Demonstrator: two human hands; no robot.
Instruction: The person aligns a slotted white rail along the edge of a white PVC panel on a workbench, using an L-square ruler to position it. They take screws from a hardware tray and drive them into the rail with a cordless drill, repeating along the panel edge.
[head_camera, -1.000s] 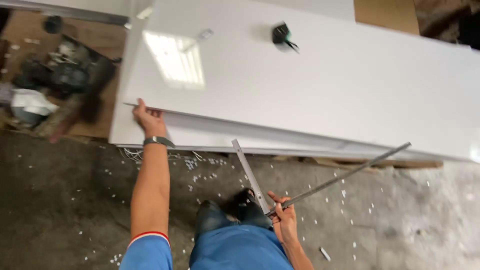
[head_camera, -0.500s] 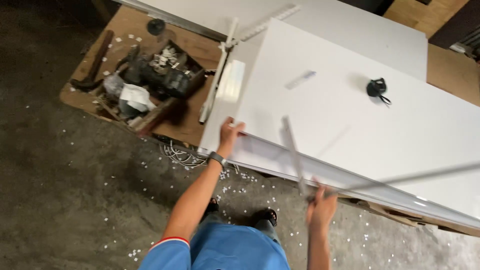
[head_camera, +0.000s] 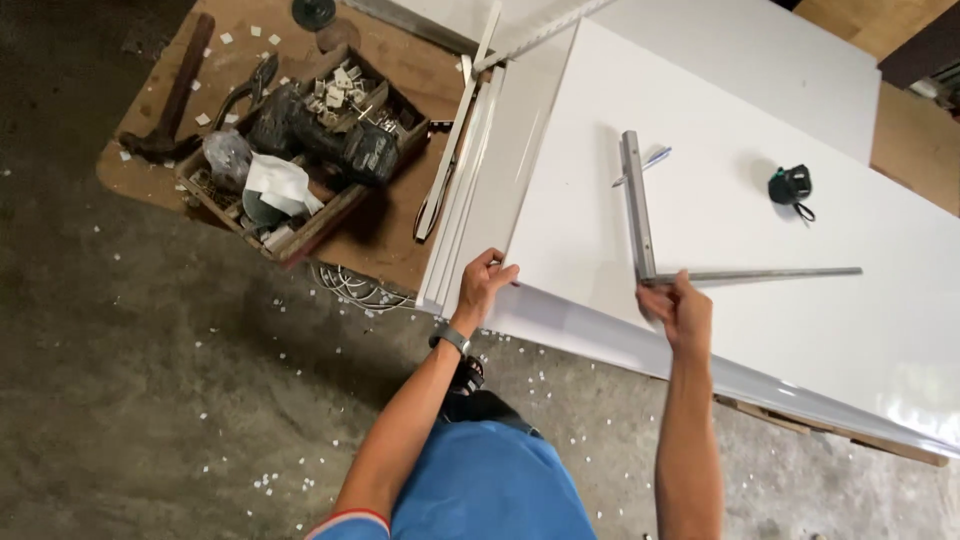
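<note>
White panel (head_camera: 780, 150) bears steel square (head_camera: 638, 215), pen (head_camera: 645, 165), tape measure (head_camera: 790, 186).

I see no labels, signs or screens anywhere around me. The only package-like thing is an open wooden crate (head_camera: 300, 235) on the brown board (head_camera: 390, 240) to my upper left, well apart from my fingers. It is shallow, rectangular and brown, lying at a slant. Inside it sit a crumpled clear plastic bag (head_camera: 228, 155), a crumpled white wrapper or cloth (head_camera: 280, 182) and a heap of small white pieces (head_camera: 345, 85). What the bag holds I cannot tell.
</note>
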